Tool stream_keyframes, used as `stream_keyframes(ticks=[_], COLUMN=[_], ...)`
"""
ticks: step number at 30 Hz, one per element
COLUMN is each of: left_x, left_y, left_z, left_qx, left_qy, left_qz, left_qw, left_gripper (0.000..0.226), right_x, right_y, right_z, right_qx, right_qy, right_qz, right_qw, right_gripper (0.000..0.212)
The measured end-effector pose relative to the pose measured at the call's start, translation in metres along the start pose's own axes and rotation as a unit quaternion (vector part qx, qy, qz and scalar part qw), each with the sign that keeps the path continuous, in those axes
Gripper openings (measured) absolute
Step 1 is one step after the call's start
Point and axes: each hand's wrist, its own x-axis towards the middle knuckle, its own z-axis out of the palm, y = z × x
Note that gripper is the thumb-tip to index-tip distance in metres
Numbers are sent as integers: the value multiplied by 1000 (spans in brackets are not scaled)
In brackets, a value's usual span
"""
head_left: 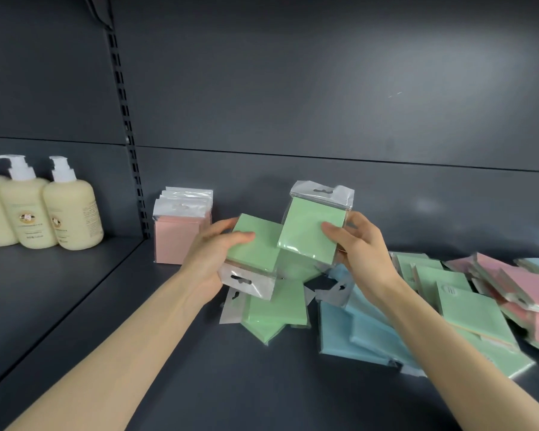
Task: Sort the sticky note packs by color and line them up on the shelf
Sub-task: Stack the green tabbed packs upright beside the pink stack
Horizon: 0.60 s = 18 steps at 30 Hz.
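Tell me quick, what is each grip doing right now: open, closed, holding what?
Left grip: closed, holding the lower green pack.
Right grip: closed, holding the upper green pack.

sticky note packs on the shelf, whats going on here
A person is sorting them by color. The left hand grips a green pack, the right hand a second green pack, both above loose green packs lying on the shelf. A pink row already stands at the back left. Blue packs and a mixed heap lie unsorted to the right.
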Motion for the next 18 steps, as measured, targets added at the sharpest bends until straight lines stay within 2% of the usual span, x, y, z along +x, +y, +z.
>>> stream_keyframes(ticks=[6, 9, 13, 15, 18], left_x=[5, 5, 3, 3, 3], left_y=[-1, 0, 0, 0, -1], left_z=[-2, -2, 2, 1, 1], left_qx=[-130, -172, -234, -229, -162], left_qy=[10, -24, -36, -24, -23], left_qz=[-2, 2, -19, -14, 11], left_qw=[991, 985, 971, 973, 986], left_gripper=[30, 42, 22, 21, 21], right_x=[-2, -2, -3, -3, -3], right_y=[0, 1, 1, 1, 1], right_z=[4, 4, 5, 6, 7], right_qx=[2, -8, 9, 26, 55], right_qy=[-17, -37, -58, -64, -73], right_qz=[19, 23, 31, 37, 36], right_qw=[1000, 999, 998, 997, 995], right_gripper=[18, 20, 27, 29, 31])
